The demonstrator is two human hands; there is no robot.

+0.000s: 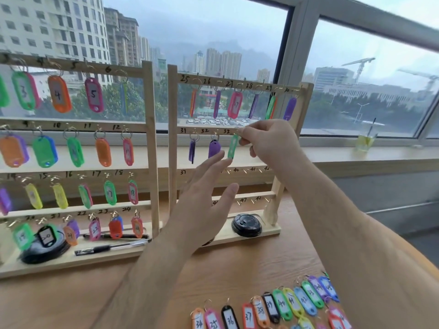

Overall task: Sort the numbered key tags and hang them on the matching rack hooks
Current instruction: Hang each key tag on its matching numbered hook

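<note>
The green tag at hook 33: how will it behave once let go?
The green tag hangs from a thin ring, so it will probably swing freely. It looks like light plastic, likely stiff. The right hand pinches its ring; a nudge could twist it.

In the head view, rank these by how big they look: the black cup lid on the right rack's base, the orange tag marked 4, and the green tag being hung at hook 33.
1. Orange tag 4
2. Black cup lid, similar; nearness makes this unsure
3. Green tag, seen edge-on, pinched by the right hand

Soft overcast daylight from the window (213,55); edges bowed, blurred.
</note>
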